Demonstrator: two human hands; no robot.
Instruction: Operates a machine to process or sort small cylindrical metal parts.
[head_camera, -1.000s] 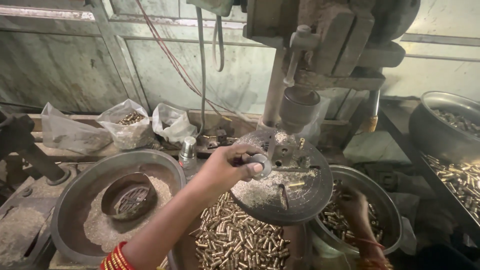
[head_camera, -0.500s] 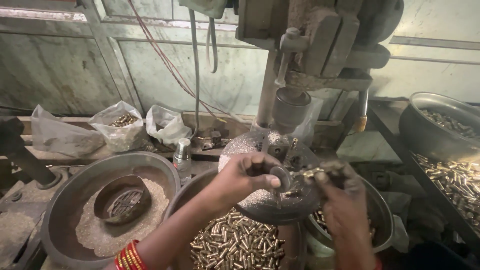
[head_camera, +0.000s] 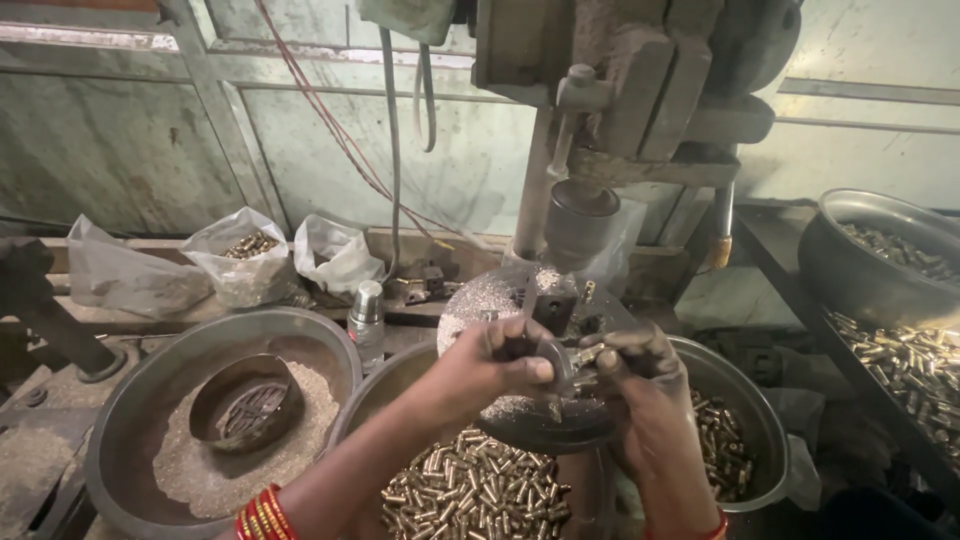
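My left hand (head_camera: 490, 365) grips a small dark metal lever or handle over the round drill-press table (head_camera: 480, 305), which is dusted with metal filings. My right hand (head_camera: 635, 365) meets it there, its fingers pinched on a small brass piece (head_camera: 588, 355) at the fixture. The drill head and chuck (head_camera: 580, 220) hang just above. Under my arms sits a metal bowl full of small brass pieces (head_camera: 470, 490); a second bowl of them (head_camera: 735, 440) sits under my right wrist.
A large metal pan (head_camera: 130, 430) of filings holding a small dark dish (head_camera: 245, 405) stands at left. Plastic bags (head_camera: 245, 265) and a small bottle (head_camera: 368, 315) line the back ledge. More brass pieces fill a pot (head_camera: 880, 260) and tray (head_camera: 905, 360) at right.
My right hand rose from the right-hand bowl to the fixture on the drill table, bringing a brass piece. My left hand stayed on the handle.
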